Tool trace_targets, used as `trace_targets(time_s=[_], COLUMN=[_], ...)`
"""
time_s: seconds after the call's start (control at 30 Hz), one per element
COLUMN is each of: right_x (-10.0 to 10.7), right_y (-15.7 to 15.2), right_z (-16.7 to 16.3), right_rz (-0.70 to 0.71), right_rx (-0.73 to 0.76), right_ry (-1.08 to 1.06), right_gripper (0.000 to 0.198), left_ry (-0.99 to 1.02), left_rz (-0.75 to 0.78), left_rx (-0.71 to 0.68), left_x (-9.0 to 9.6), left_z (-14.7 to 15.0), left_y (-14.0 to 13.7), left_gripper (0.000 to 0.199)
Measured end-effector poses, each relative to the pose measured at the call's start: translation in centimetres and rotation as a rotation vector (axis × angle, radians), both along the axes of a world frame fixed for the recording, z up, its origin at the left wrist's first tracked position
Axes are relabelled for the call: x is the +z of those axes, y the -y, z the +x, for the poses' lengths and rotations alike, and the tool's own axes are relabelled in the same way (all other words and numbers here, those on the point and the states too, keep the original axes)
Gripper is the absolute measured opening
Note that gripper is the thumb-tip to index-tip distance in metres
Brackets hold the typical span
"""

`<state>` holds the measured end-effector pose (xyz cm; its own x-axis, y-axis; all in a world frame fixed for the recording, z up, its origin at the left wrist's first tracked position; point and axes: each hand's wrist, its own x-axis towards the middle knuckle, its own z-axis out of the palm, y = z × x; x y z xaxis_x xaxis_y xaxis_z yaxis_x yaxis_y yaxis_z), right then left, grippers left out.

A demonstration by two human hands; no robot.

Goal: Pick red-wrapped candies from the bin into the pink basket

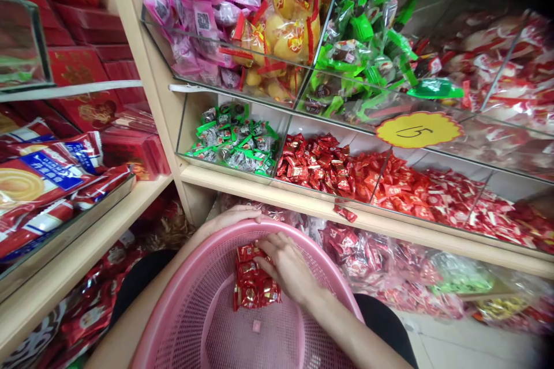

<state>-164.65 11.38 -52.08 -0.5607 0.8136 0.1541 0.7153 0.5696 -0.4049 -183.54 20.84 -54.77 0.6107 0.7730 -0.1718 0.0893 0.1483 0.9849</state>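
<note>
Fingers (266, 248) flat on red candies (253, 285)

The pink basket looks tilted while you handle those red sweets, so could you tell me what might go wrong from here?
1. The pink basket is steadied only by the left hand on its far rim, so it might tip.
2. The right hand lies on a loose pile of red sweets; some could slide down the mesh.
3. One red packet overhangs the shelf edge and might fall.
</note>
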Motion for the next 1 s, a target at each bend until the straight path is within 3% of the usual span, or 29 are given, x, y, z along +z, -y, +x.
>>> trace_targets(time_s=[0.4, 0.57, 0.8, 1.0], right_x=[-0.1, -0.2, -1.8, -3.0], right_y=[3.9, 4.5, 3.3, 1.7], right_z=[3.3, 0.6, -4.9, -5.8], right_rz=[-0.071, 0.005, 0.273, 0.328], right_rx=[0.011, 0.126, 0.428, 0.566], right_ry=[0.096, 0.127, 0.237, 0.299], right_gripper=[0.02, 0.013, 0.018, 0.016], left_ry=[-0.033, -0.035, -0.049, -0.056], left_rz=[0.058, 0.062, 0.074, 0.082], left_rx=[0.049, 0.032, 0.012, 0.007], left_x=[0.0, 0.4, 1.1, 0.9], left_z=[0.4, 0.4, 0.1, -0.2], left_y=[0.2, 0.3, 0.4, 0.5], left_gripper=[0.031, 0.031, 0.034, 0.037])
